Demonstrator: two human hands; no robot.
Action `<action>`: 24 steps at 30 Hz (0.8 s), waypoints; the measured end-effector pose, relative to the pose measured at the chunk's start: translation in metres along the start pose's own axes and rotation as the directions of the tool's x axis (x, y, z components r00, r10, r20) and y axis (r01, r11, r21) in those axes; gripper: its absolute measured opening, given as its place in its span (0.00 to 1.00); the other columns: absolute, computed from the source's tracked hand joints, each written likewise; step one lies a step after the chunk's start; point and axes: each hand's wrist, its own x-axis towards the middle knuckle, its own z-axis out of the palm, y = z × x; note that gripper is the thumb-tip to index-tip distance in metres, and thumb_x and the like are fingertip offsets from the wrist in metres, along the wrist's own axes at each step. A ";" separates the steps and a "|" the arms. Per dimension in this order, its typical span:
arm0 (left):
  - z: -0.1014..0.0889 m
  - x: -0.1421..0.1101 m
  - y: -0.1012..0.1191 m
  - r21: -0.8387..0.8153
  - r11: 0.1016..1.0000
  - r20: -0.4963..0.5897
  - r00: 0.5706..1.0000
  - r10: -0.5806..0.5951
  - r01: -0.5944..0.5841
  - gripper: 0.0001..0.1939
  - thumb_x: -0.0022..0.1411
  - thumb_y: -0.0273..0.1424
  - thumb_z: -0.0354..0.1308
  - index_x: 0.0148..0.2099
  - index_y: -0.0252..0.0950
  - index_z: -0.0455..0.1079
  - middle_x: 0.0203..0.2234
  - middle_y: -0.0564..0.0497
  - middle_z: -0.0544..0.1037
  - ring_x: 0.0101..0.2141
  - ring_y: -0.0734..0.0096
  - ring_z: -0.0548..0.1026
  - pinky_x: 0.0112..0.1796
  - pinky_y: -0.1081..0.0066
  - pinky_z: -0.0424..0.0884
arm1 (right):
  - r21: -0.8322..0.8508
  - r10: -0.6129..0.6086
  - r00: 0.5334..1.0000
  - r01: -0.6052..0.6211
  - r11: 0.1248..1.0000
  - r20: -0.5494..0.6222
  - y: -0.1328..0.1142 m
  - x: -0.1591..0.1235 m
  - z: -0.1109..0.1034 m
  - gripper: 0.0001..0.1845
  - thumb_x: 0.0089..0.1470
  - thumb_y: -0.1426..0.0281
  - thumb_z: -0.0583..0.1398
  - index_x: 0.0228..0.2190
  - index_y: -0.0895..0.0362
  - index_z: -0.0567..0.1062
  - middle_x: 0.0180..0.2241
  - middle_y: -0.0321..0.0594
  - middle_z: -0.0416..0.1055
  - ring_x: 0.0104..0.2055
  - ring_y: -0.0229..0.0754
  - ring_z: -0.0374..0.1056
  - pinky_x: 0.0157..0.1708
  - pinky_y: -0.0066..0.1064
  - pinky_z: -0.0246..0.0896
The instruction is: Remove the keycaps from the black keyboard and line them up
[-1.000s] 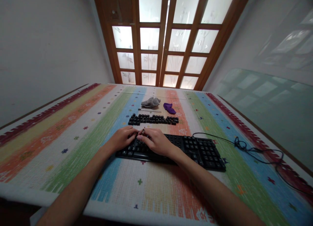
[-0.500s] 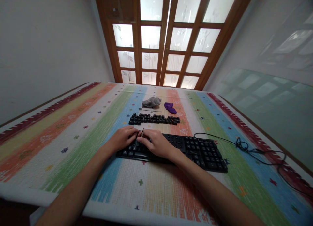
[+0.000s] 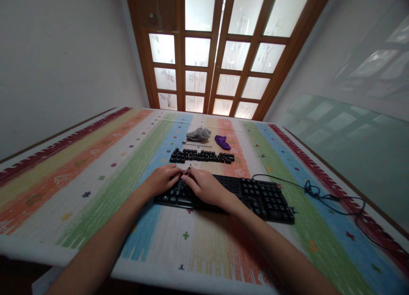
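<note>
A black keyboard lies under my hands, with many keycaps off its left and middle part. My left hand rests at its back left corner, fingers bent and pressed together. What its fingertips hold, if anything, is hidden. My right hand lies over the left part of the keyboard, closed in a pinch on a small thin tool that sticks up past the fingers. Its kind is too small to tell. The fingertips of both hands nearly meet. Just beyond them, loose black keycaps sit in rows.
Behind the keycaps lie a thin rod with a dark end, a crumpled grey cloth and a purple cloth. The keyboard's cable runs off to the right in loops. A striped tablecloth covers the table.
My right hand and the thin tool have shifted very slightly to the right. The whole view has tilted a little; the left hand looks almost unchanged.
</note>
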 end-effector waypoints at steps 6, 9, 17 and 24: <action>0.003 0.000 -0.003 -0.021 1.000 -0.011 1.000 -0.003 0.003 0.08 0.66 0.27 0.51 0.39 0.37 0.72 0.31 0.50 0.73 0.34 0.67 0.73 0.39 0.69 0.70 | 0.025 0.057 0.998 -0.057 0.998 0.006 0.006 0.016 0.007 0.12 0.67 0.66 0.50 0.35 0.58 0.68 0.32 0.42 0.74 0.33 0.42 0.68 0.36 0.32 0.59; 0.003 0.000 -0.003 -0.071 0.997 -0.021 1.000 0.007 -0.008 0.09 0.66 0.26 0.50 0.40 0.37 0.72 0.31 0.51 0.74 0.34 0.68 0.73 0.40 0.69 0.70 | -0.019 0.068 0.998 -0.068 0.997 -0.004 0.007 0.024 0.011 0.12 0.67 0.66 0.50 0.35 0.58 0.68 0.34 0.44 0.74 0.35 0.43 0.69 0.37 0.32 0.58; 0.003 0.000 -0.004 -0.091 0.996 -0.028 1.000 0.002 -0.004 0.09 0.67 0.27 0.50 0.41 0.38 0.73 0.31 0.51 0.74 0.33 0.68 0.74 0.40 0.70 0.70 | -0.019 0.118 0.993 -0.119 0.993 -0.012 0.005 0.024 0.014 0.12 0.68 0.67 0.48 0.37 0.59 0.69 0.37 0.48 0.75 0.39 0.46 0.70 0.40 0.34 0.59; 0.001 0.001 -0.003 -0.081 0.997 -0.023 1.000 0.009 -0.011 0.09 0.66 0.27 0.50 0.41 0.37 0.72 0.29 0.51 0.73 0.31 0.69 0.72 0.38 0.71 0.69 | -0.050 0.158 0.987 -0.158 0.986 -0.004 0.001 0.025 0.015 0.13 0.68 0.67 0.48 0.36 0.59 0.68 0.38 0.50 0.74 0.40 0.47 0.71 0.40 0.36 0.59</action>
